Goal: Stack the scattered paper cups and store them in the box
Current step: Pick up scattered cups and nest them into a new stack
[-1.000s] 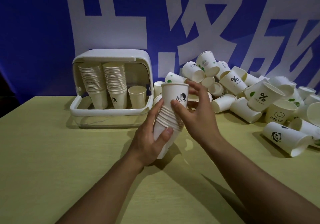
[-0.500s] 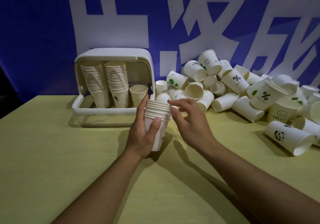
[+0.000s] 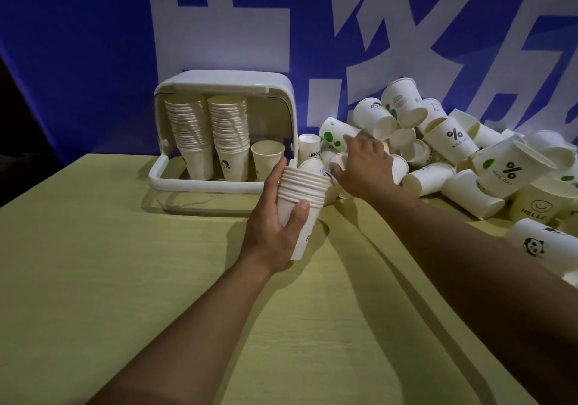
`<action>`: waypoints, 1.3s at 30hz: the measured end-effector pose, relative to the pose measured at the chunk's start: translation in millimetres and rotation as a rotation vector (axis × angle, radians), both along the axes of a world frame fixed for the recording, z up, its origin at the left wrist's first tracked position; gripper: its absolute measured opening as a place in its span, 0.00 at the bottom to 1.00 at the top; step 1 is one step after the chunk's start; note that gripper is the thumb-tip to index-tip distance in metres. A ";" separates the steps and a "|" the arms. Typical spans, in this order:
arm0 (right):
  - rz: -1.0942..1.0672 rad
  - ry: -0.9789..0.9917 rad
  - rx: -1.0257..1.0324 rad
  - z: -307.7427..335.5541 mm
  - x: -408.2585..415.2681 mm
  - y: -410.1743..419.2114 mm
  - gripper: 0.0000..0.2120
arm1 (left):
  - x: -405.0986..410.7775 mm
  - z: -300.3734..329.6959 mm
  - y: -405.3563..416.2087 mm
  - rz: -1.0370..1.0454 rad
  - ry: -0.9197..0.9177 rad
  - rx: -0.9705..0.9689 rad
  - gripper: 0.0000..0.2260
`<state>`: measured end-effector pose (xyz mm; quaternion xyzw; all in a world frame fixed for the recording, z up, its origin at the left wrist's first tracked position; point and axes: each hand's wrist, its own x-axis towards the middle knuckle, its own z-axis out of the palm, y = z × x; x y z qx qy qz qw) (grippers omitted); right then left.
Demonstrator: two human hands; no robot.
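My left hand [image 3: 275, 226] grips a nested stack of paper cups [image 3: 301, 192], held upright just above the yellow table in front of the box. My right hand [image 3: 364, 163] reaches into the near left edge of the pile of scattered paper cups [image 3: 444, 154]. Its thumb and fingers curl around a loose white cup [image 3: 339, 162] lying on its side; the hand is blurred. The white storage box [image 3: 219, 185] stands open at the back. It holds two tall cup stacks [image 3: 206, 132] and a single cup [image 3: 267, 159].
The cup pile spreads along the table's right side to the frame edge, including a panda cup [image 3: 544, 245] and a "HELLO" cup [image 3: 541, 201]. A blue and white banner [image 3: 93, 44] hangs behind the table. Bare yellow tabletop [image 3: 109, 279] lies left and front.
My right hand pushed a cup down into the stack, then left it and reached right into the pile. My left hand brought the stack lower and more upright.
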<state>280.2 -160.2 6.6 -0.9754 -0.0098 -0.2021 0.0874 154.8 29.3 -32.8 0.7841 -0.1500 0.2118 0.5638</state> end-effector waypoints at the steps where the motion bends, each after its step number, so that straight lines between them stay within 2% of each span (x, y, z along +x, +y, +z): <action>1: 0.000 0.035 -0.042 -5.5 1.0 -0.6 0.28 | -0.3 0.6 -0.1 0.002 -0.003 0.006 0.30; 4: -0.019 0.013 -0.103 -13.5 0.2 -0.3 0.24 | -0.5 1.0 -0.3 0.011 -0.010 0.021 0.30; 8: -0.103 -0.102 -0.193 -7.0 5.7 -9.4 0.25 | -2.1 2.1 -1.3 0.011 -0.021 0.046 0.30; 12: -0.232 -0.079 -0.210 2.8 11.3 -26.9 0.18 | -3.5 3.1 -1.4 0.008 -0.033 0.048 0.29; 17: -0.150 -0.001 0.031 3.7 9.0 -36.2 0.22 | -4.4 4.0 -1.3 0.008 -0.036 0.060 0.29; 24: -0.112 -0.122 0.121 18.7 -18.2 -28.3 0.25 | -6.2 4.1 -1.6 0.008 -0.033 0.068 0.29; 28: -0.013 -0.233 0.216 20.8 -40.7 -27.9 0.28 | -6.9 3.5 -2.9 -0.012 -0.013 0.076 0.31; 34: 0.172 -0.502 0.591 26.4 -91.2 -26.4 0.22 | -9.7 3.7 -5.0 -0.080 0.015 0.118 0.30; 37: 0.248 -0.514 0.822 29.3 -113.2 -25.1 0.19 | -15.0 5.0 -5.8 -0.150 0.015 0.201 0.30; 39: 0.294 -0.469 0.889 27.9 -124.6 -21.7 0.17 | -18.3 6.5 -7.6 -0.184 0.006 0.250 0.30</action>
